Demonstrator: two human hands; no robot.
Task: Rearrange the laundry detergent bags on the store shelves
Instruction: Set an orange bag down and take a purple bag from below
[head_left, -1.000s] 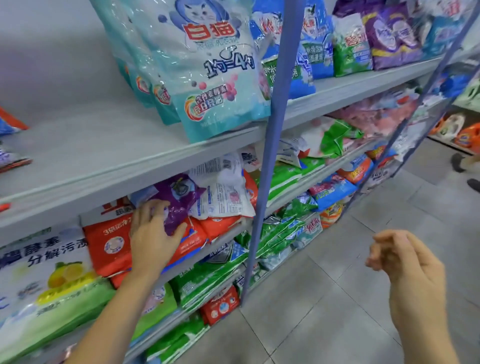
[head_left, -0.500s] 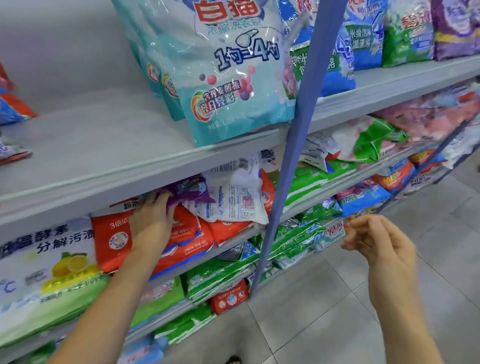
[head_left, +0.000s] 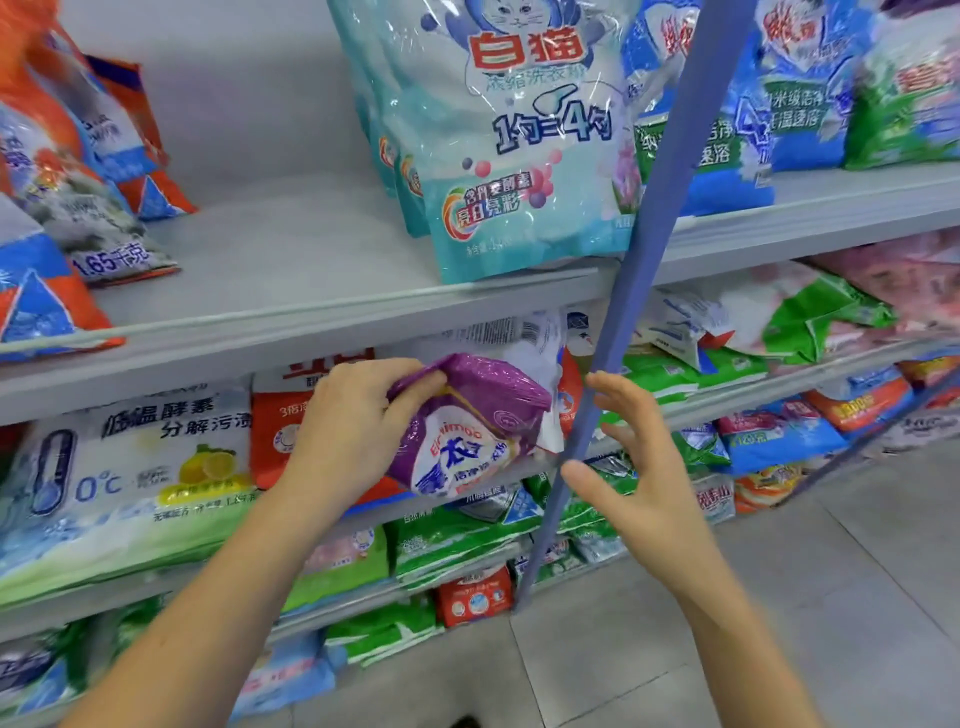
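Observation:
My left hand (head_left: 353, 426) grips the top edge of a purple and white detergent bag (head_left: 467, 431), which is tilted out from the second shelf in front of the orange bags (head_left: 275, 415). My right hand (head_left: 634, 467) is spread with straight fingers just right of the bag, near the blue upright post (head_left: 623, 322), and holds nothing. A white bag with a barcode (head_left: 524, 338) lies behind the purple one.
The upper shelf (head_left: 291, 270) carries tall light-blue bags (head_left: 519, 140) at the middle and orange-blue bags (head_left: 57, 208) at the left. A white bag with lemons (head_left: 130, 467) lies to the left. Green bags (head_left: 457, 540) fill the lower shelves. Grey tiled floor (head_left: 831, 597) lies at the right.
My left hand has pulled the purple bag out from the shelf toward me. My right hand has risen, uncurled and moved in close to the bag's right side.

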